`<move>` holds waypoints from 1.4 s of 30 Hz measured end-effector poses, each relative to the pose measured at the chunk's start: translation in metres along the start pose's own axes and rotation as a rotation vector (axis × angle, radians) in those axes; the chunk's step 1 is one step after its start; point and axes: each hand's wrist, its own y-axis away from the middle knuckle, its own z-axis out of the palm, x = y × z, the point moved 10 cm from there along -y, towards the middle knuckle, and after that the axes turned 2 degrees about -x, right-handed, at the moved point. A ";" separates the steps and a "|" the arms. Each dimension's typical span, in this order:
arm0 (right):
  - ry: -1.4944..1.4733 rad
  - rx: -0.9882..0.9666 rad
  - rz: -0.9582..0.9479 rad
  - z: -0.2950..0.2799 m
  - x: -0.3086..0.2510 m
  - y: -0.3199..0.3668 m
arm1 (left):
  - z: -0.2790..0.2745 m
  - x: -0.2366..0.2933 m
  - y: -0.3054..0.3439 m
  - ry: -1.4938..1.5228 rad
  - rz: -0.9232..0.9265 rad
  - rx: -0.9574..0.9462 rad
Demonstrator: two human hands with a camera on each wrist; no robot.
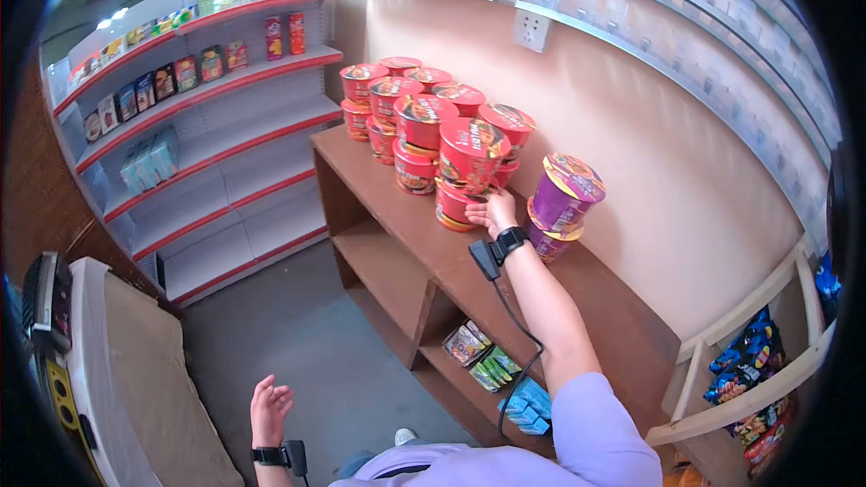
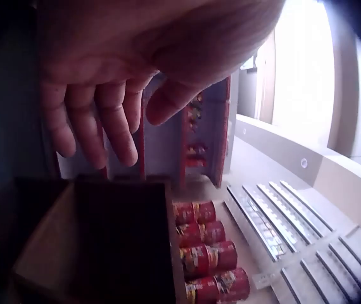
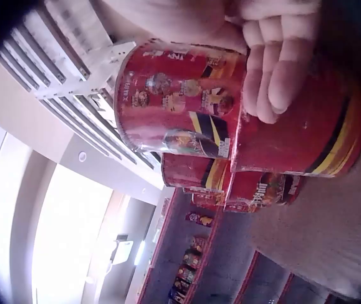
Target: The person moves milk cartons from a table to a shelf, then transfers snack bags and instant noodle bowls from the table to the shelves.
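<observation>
Red instant noodle cups (image 1: 421, 122) stand in rows, stacked two high, on a brown wooden shelf unit. At the near end of the rows, my right hand (image 1: 494, 214) touches the lower cup (image 3: 307, 136) of a stack with fairly straight fingers. Over it sits the upper red cup (image 3: 174, 101), close beside the hand in the right wrist view. A stack of two purple noodle cups (image 1: 568, 191) stands just right of that hand. My left hand (image 1: 271, 406) hangs away from the shelf, holding nothing, its fingers loosely extended in the left wrist view.
White shelving with red edges (image 1: 216, 117) holds small packets at the left. Packs (image 1: 528, 408) lie in the unit's lower compartment. A wooden rack (image 1: 749, 388) with snack bags stands right, and clear rails (image 1: 686, 45) run along the wall. A covered box (image 1: 135, 370) is at left.
</observation>
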 end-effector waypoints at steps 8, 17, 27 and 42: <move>-0.103 -0.097 -0.017 -0.027 0.035 0.111 | 0.184 0.060 -0.049 -0.151 0.091 -0.466; -0.173 0.204 -0.080 -0.151 -0.023 0.112 | 0.245 0.059 -0.072 -0.258 -0.056 -0.719; -0.121 0.313 -0.085 -0.130 -0.022 0.050 | 0.197 0.061 -0.109 -0.213 -0.128 -0.648; -0.259 0.225 0.052 -0.113 -0.004 0.010 | 0.182 0.048 -0.140 -0.257 -0.208 -0.642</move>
